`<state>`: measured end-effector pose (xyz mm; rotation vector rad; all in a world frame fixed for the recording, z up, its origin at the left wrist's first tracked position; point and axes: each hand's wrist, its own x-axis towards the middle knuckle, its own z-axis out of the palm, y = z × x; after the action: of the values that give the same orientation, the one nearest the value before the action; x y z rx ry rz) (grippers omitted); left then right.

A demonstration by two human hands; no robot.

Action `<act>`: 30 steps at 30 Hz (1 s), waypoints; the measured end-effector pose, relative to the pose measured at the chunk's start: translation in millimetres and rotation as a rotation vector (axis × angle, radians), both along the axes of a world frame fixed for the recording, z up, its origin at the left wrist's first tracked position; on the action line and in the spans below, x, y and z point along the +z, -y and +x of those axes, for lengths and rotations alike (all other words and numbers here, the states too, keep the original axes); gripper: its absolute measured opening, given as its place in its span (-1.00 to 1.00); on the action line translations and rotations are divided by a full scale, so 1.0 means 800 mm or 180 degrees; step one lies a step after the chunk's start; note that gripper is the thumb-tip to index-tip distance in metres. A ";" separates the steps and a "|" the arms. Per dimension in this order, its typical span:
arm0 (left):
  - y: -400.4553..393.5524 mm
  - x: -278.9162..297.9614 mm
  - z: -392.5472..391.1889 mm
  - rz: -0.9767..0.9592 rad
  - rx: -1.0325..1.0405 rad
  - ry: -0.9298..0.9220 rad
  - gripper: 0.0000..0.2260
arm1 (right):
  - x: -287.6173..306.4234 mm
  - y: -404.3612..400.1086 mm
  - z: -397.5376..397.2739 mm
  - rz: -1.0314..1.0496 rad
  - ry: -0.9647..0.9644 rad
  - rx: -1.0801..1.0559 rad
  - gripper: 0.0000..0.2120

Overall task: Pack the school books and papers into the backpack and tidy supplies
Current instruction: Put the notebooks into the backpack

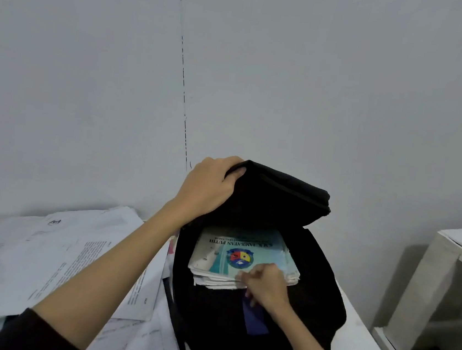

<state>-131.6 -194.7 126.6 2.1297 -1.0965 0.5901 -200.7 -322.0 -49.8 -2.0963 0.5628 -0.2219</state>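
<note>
Loose papers [50,255] sprawl over the desk [363,342] at lower left, not yet packed and overlapping, so one careless pull could send sheets sliding. At centre, the left hand [208,189] has its grip clamped on the flap of the black backpack [319,271]; if that lets go, the flap drops over the opening. Just right, the right hand [266,285] pinches the edge of the book stack [232,250] inside the bag; pushing down could crumple the corners.

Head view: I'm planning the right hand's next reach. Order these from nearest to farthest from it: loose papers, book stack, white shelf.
From the right hand:
1. Book stack, under its fingers, inside the backpack.
2. Loose papers, on the left.
3. White shelf, far right; close to the papers' distance, hard to call.
</note>
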 end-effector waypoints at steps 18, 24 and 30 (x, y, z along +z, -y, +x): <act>0.011 -0.003 0.027 -0.0028 -0.0109 -0.0086 -0.78 | -0.028 0.102 0.006 -0.0375 0.0301 -0.0140 -0.36; 0.018 -0.010 0.034 -0.0026 -0.0102 -0.0141 -0.78 | -0.033 0.102 0.007 -0.0367 0.0468 -0.0088 -0.33; 0.008 -0.029 0.044 0.0020 0.0022 -0.0417 -0.81 | -0.019 0.075 -0.008 -0.1189 0.1675 -0.0853 -0.62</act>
<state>-96.1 -201.0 103.5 2.1460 -1.0203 0.4439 -206.7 -381.9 -64.6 -2.1814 0.5016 -1.0671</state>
